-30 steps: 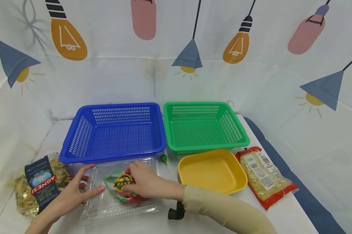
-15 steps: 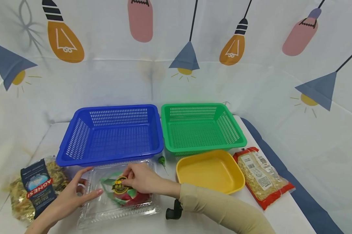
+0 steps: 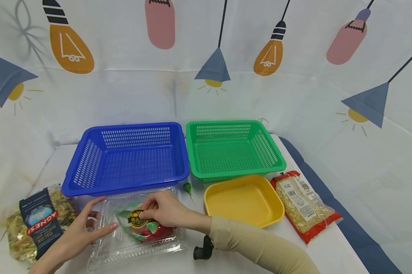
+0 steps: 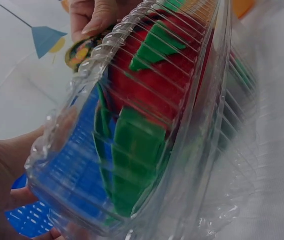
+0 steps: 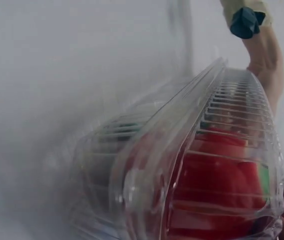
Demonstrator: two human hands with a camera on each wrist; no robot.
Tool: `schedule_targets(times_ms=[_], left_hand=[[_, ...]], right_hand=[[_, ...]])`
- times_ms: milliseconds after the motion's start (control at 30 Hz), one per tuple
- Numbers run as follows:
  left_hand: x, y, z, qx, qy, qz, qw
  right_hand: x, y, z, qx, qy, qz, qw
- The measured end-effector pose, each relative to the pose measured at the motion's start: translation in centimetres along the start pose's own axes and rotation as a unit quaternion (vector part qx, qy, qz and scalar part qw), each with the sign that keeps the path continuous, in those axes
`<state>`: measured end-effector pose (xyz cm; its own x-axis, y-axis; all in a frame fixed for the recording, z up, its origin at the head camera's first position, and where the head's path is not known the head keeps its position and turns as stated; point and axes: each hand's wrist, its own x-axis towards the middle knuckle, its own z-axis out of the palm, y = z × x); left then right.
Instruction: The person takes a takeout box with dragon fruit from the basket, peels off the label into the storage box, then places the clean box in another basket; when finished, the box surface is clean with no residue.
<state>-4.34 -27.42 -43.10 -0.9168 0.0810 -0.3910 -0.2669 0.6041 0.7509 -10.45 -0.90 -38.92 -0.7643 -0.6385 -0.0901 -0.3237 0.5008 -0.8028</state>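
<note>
A clear plastic clamshell box (image 3: 104, 243) lies on the white table, lid down. Through it shows a red fruit with green scales, like a dragon fruit (image 4: 152, 75). A round black and yellow sticker (image 3: 134, 220) is on the lid. My right hand (image 3: 168, 211) pinches the sticker's right edge between thumb and curled fingers; the sticker's edge also shows at the fingertips in the left wrist view. My left hand (image 3: 79, 232) holds the box's left end, thumb on the lid and fingers along the side. The right wrist view shows the box's ribbed side.
Behind the box stand a blue basket (image 3: 123, 186) and a green basket (image 3: 240, 174). A yellow tray (image 3: 240, 205) and a red-edged grain bag (image 3: 303, 205) are on the right. An Agnesi pasta bag (image 3: 41, 220) lies left, a small green item (image 3: 187, 188) behind the box.
My right hand's fingers have drawn in and now pinch at the sticker's edge. My left hand stays on the box's left end. The whole head view has shifted slightly.
</note>
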Motion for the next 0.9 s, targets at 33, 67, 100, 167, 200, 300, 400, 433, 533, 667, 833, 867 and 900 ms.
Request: schedule_targets(times_ms=[33, 67, 100, 167, 200, 300, 400, 433, 533, 667, 833, 867, 900], left_hand=[[0.0, 0.0, 0.0, 0.000, 0.000, -0.001, 1.0000], [0.0, -0.1, 0.0, -0.001, 0.000, -0.002, 1.0000], [0.0, -0.1, 0.0, -0.002, 0.000, -0.003, 1.0000], [-0.1, -0.1, 0.0, -0.004, 0.000, -0.003, 1.0000], [-0.1, -0.2, 0.0, -0.005, 0.001, -0.003, 1.0000], [-0.2, -0.2, 0.1, -0.009, 0.005, -0.001, 0.9999], [-0.2, -0.3, 0.2, -0.007, 0.010, 0.003, 0.9999], [-0.2, -0.3, 0.2, -0.005, 0.012, 0.005, 0.9999], [-0.2, -0.4, 0.2, 0.004, 0.018, 0.012, 0.9998], [-0.2, -0.4, 0.1, 0.017, 0.023, 0.021, 0.9994], [-0.1, -0.3, 0.1, 0.024, 0.024, 0.023, 0.9992], [-0.1, -0.2, 0.1, 0.023, 0.023, 0.022, 0.9992], [-0.1, -0.2, 0.1, 0.023, 0.023, 0.022, 0.9992]], right_hand=[[0.0, 0.1, 0.0, 0.000, -0.001, -0.004, 1.0000], [0.0, 0.2, 0.0, 0.002, -0.004, -0.008, 1.0000], [-0.1, 0.3, 0.0, 0.007, -0.007, -0.013, 0.9999], [-0.1, 0.5, -0.1, 0.015, -0.011, -0.027, 0.9995], [-0.2, 0.5, -0.1, 0.021, -0.012, -0.033, 0.9992], [-0.4, 0.8, -0.4, 0.041, -0.016, -0.051, 0.9977], [-0.7, 1.0, -0.7, 0.052, -0.026, -0.069, 0.9959], [-0.9, 1.1, -0.8, 0.055, -0.032, -0.074, 0.9952], [-1.2, 1.3, -1.0, 0.061, -0.051, -0.088, 0.9929], [-1.7, 1.4, -1.5, 0.060, -0.071, -0.089, 0.9917], [-2.2, 1.8, -2.3, 0.055, -0.076, -0.075, 0.9928], [-2.3, 1.9, -2.5, 0.060, -0.075, -0.072, 0.9928], [-2.4, 2.0, -2.7, 0.062, -0.074, -0.071, 0.9928]])
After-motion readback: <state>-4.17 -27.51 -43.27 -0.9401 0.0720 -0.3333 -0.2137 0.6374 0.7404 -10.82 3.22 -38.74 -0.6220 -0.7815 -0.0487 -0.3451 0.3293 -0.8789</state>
